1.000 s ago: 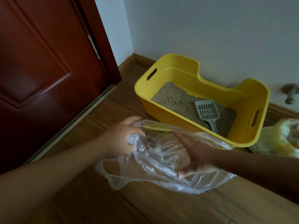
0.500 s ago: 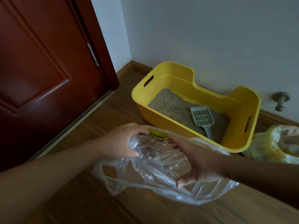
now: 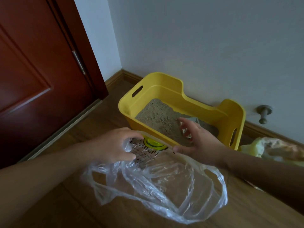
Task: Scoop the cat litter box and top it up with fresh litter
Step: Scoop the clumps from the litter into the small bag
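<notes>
Left hand (image 3: 115, 143) grips plastic bag (image 3: 158, 183); scoop (image 3: 191, 120) lies beyond open right hand (image 3: 197, 139).

One yellow litter box (image 3: 166, 89), one clear plastic bag (image 3: 158, 186), one yellowish filled bag (image 3: 276, 150) at the right edge, two hands: left hand (image 3: 115, 143), right hand (image 3: 197, 139); possibly one grey scoop (image 3: 192, 120), mostly hidden; one door (image 3: 32, 71), one doorstop (image 3: 264, 112)
</notes>
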`<action>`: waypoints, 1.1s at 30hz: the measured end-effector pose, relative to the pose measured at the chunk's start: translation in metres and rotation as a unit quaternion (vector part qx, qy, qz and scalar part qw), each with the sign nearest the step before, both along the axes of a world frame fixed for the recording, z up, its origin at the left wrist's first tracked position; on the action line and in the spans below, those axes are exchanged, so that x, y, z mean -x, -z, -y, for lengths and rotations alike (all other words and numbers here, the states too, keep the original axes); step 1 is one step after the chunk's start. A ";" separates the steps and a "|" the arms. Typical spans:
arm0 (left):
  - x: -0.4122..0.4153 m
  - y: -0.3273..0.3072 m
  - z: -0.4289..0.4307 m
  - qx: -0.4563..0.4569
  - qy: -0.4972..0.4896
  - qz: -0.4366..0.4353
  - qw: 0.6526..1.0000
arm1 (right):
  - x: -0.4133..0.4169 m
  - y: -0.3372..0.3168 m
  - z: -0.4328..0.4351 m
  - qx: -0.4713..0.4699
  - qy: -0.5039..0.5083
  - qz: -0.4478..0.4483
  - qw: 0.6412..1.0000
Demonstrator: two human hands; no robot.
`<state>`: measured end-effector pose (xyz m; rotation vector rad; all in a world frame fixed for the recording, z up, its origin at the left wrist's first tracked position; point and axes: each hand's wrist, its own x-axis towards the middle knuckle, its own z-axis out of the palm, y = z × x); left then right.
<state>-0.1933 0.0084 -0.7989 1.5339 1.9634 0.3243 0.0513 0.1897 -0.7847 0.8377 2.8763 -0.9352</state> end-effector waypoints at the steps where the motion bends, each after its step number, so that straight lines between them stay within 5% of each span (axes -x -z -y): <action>1: 0.000 0.000 -0.002 0.000 0.003 0.002 1.000 | 0.000 0.004 -0.004 -0.004 0.021 0.010 1.000; 11: 0.002 0.011 -0.020 -0.007 -0.005 0.034 0.999 | 0.008 0.052 -0.044 -0.039 0.172 0.116 0.977; 18: 0.006 0.014 -0.028 -0.022 -0.016 0.073 0.997 | 0.019 0.080 -0.066 -0.038 0.174 0.253 0.951; 33: 0.012 0.026 -0.033 -0.051 -0.006 0.097 0.994 | 0.032 0.107 -0.076 -0.012 0.168 0.314 0.934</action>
